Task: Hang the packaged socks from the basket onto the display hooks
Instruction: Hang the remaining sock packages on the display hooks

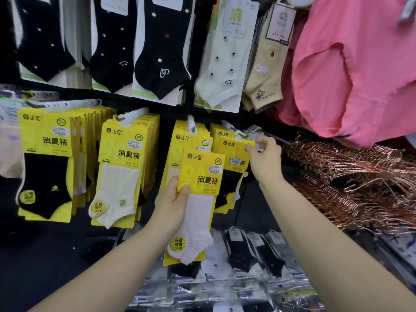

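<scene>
- Socks in yellow packs hang in rows on a dark display wall (166,122). Black and pale socks hang along its top edge, and the yellow packs fill the row under them.
- A big pink cloth (360,64) hangs at the wall's right edge, above a heap of copper-colored hangers (360,181).
- More sock packs in shiny wrap (247,266) lie in a pile under the wall's bottom edge. I cannot see a basket.
- One pack of white socks (198,199) is held up in front of the third bunch of yellow packs.
- The left hand (173,199) pinches this pack on its left side, thumb on the front and fingers behind.
- The right hand (263,152) is up by the right-most hook (238,132). Its fingers pinch the top of the front pack (234,154) there. That pack looks like it is just going on.
- I think the right hand should slide that pack all the way back on the hook.
- Next, the little hanger loop (208,146) on the white pack should line up with a hook tip.
- Push the pack straight so the card does not bend.
</scene>
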Tool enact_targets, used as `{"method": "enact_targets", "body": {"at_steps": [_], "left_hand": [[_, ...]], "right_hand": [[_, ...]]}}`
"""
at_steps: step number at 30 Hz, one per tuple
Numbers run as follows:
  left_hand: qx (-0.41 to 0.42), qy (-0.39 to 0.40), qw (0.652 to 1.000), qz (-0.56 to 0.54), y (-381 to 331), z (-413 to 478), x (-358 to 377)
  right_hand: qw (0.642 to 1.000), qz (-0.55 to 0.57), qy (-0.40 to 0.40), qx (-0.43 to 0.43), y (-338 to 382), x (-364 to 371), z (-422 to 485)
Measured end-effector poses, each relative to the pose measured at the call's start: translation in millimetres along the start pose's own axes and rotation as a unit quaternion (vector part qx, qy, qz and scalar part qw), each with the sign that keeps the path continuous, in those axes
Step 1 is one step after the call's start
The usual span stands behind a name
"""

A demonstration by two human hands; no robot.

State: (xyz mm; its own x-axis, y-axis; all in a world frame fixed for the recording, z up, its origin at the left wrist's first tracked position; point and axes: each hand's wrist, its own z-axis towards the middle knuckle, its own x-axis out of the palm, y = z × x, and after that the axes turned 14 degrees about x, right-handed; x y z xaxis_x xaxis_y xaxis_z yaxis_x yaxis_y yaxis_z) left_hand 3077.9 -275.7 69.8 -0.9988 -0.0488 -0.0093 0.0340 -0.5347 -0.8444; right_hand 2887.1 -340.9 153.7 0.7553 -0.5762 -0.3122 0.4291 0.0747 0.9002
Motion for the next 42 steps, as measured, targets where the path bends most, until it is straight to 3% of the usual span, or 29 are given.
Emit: {"method": "enact_targets", "body": {"at_steps": [3,5,12,23,26,28,31,35,39,42], "left_hand": [[-0.001,0.023,1.000,-0.017,-3.7,-2.2,10.8],[0.002,0.036,0.999,-0.026,-6.1,-4.1,19.5],[-0.024,0.093,0.995,0.029,-7.0,-4.1,28.3],[-0.036,0.094,0.994,0.042,-1.5,-1.2,14.7],[-0.035,0.091,0.994,0.042,2.3,0.3,12.8],[-0.036,0.094,0.994,0.044,4.9,1.9,12.2],[-0.035,0.095,0.994,0.043,9.4,6.2,12.6],[-0.028,0.101,0.993,0.050,13.6,11.8,15.4],[-0.025,0.101,0.993,0.049,14.0,16.2,15.2],[-0.023,0.094,0.994,0.050,11.2,18.5,12.0]], "right_hand": [[0.985,0.025,0.173,0.007,1.2,-3.6,-32.5],[0.971,0.027,0.236,0.008,-2.9,-5.3,-45.9],[0.981,0.117,0.141,0.056,-11.2,-25.4,-24.8],[0.989,0.014,0.130,0.074,5.0,13.1,21.5],[0.992,0.064,0.065,0.092,2.2,24.2,24.4],[0.995,0.041,-0.020,0.085,-5.1,27.8,22.9],[0.994,-0.046,-0.100,-0.009,-20.2,31.1,14.5],[0.985,-0.129,0.003,-0.111,-26.0,40.9,13.3],[0.977,-0.171,0.107,-0.071,-11.3,50.8,27.9],[0.969,-0.196,0.143,-0.046,-3.6,54.8,34.3]]}}
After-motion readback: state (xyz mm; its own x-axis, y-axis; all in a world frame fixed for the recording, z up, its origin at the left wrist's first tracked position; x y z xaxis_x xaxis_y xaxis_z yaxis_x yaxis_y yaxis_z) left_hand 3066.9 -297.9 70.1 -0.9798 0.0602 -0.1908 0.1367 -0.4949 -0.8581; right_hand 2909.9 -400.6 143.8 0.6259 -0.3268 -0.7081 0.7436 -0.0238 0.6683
